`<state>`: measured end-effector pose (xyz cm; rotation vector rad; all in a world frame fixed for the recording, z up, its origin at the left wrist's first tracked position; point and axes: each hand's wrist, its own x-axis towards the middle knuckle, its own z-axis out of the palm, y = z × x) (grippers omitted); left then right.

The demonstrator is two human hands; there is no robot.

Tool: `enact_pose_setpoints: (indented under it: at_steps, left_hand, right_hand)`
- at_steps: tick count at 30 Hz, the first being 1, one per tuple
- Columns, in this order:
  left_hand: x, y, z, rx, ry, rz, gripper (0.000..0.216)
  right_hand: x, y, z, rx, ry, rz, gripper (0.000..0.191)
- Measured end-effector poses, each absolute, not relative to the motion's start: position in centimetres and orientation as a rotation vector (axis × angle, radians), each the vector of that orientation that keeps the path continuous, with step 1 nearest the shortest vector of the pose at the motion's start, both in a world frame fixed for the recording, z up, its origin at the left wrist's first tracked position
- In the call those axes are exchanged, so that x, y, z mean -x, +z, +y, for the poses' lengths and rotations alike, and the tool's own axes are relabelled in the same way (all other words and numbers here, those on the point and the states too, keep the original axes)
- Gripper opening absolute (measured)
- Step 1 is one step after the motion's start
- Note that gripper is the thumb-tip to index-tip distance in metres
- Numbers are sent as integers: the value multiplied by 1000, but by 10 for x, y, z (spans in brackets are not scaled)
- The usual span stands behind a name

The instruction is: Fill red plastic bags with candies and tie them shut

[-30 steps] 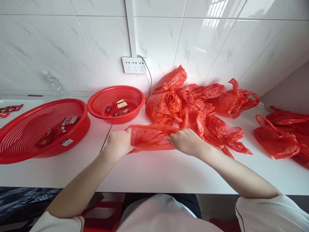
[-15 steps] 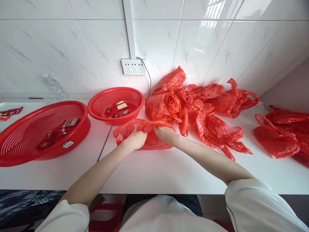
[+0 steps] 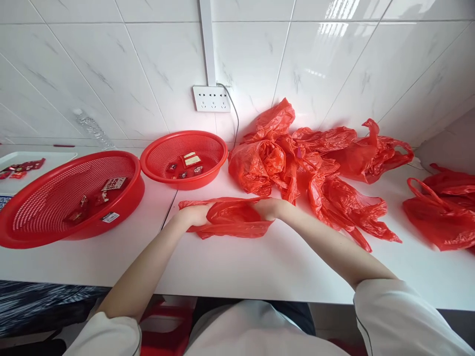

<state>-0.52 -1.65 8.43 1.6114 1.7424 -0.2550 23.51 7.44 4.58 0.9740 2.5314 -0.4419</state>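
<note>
A thin red plastic bag (image 3: 232,218) lies stretched flat on the white counter (image 3: 260,267) in front of me. My left hand (image 3: 195,215) is closed on the bag's left end and my right hand (image 3: 270,208) is closed on its right end, each with fingers tucked into the plastic. A heap of crumpled red plastic bags (image 3: 297,158) lies just behind my right hand, touching the wall.
Two red mesh baskets hold small wrapped packets: a large one (image 3: 44,217) at the left, a smaller one (image 3: 211,170) near the wall. More red bags (image 3: 441,212) lie at the right. A wall socket (image 3: 211,98), a clear bottle (image 3: 91,129) and a white tray (image 3: 40,163) stand further back.
My hands came together on the bag, then moved apart again, pulling it out flat and wide on the counter. The view shifted slightly.
</note>
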Motion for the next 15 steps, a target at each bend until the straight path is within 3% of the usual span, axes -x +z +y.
enact_pose_setpoints:
  at_steps: [4,7,11,15]
  left_hand:
    - [-2,99,-34,-1816,-77,1845,55]
    - [-5,118,-42,-1993,315,1768,47]
    - [19,122,-17,-2120,695,2035,37]
    - [58,101,23,-2167,213,2394,35]
  right_hand:
    - [-222,73,69,-875,-484,2609,34]
    - [-214,85,58,-825,-491,2799,48]
    - [-209,85,44,-687,-543,2943,38]
    - [-212,81,40,-586,-1069,2943,38]
